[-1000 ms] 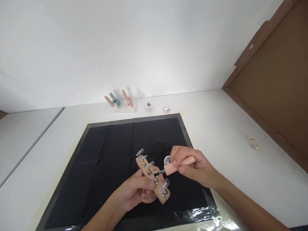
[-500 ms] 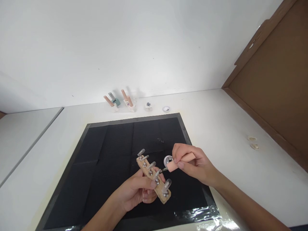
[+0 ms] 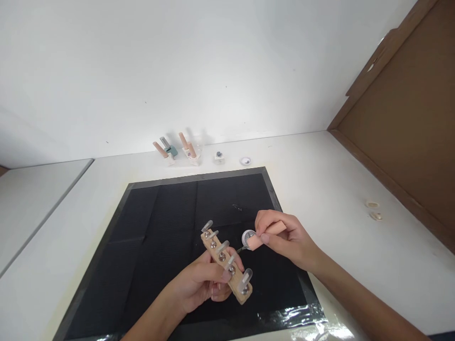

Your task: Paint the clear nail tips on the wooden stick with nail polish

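My left hand (image 3: 204, 282) grips a wooden strip (image 3: 227, 270) that carries several clear false nails on metal studs, held just above the black mat (image 3: 152, 237). My right hand (image 3: 284, 239) pinches a peach-coloured brush cap (image 3: 265, 236); its dark brush tip (image 3: 241, 249) points at one of the middle nails on the strip. A small round open polish bottle (image 3: 248, 236) stands on the mat right beside the cap.
Along the wall stand several small polish bottles with peach and grey caps (image 3: 176, 150), a tiny jar (image 3: 219, 157) and a small lid (image 3: 245, 161). Two small pale rings (image 3: 374, 210) lie on the white table at right. A brown cardboard panel (image 3: 408, 123) leans at the right.
My right hand has drawn the brush cap back and up toward the small bottle, tilting it more steeply. The strip in my left hand has barely shifted.
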### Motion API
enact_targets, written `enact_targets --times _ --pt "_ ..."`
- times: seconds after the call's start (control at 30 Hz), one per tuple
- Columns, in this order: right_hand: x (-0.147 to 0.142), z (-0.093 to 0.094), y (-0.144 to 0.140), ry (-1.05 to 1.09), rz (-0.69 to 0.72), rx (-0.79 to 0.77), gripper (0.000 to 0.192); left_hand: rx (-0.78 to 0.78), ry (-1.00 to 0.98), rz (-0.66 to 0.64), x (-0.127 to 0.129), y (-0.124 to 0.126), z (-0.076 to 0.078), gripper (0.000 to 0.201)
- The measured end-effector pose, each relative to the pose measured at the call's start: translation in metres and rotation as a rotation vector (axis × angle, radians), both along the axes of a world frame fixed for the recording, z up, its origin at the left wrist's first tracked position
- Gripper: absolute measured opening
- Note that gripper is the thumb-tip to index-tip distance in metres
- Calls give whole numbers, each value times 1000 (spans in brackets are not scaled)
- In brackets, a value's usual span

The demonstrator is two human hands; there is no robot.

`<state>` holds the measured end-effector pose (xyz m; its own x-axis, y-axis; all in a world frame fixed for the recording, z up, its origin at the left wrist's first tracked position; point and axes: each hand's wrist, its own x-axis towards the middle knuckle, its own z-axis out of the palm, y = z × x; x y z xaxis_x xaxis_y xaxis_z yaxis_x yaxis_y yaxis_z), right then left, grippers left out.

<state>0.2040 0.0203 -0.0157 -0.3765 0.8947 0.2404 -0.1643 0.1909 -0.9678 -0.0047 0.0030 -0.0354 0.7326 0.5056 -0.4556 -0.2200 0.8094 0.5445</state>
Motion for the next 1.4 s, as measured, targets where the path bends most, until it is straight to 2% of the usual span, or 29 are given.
enact_targets --times 0.13,0.3,0.37,0.67,0.83,0.93,1.03,1.17,1.4 --pt "0 -2 0 75 14 0 9 -2 6 -1 1 1 3 19" --pt "-2 3 -2 113 163 13 7 -32 45 -1 3 2 5 21" --pt "-2 4 -2 97 175 -4 6 -24 54 -11 4 2 5 21" --pt "3 3 6 -19 -133 -205 10 180 162 -51 3 -1 5 18" --pt "4 8 7 -56 -189 -260 10 365 262 25 5 -3 7 21" --pt "2 11 6 -158 -231 -264 14 440 292 72 5 -4 9 22" --pt "0 13 6 -304 -288 -217 24 478 314 119 5 -5 10 21" --pt "0 10 6 -408 -282 -170 32 467 350 166 7 -6 9 22" --pt "0 6 3 -531 -231 -120 20 413 339 271 9 -5 11 23"
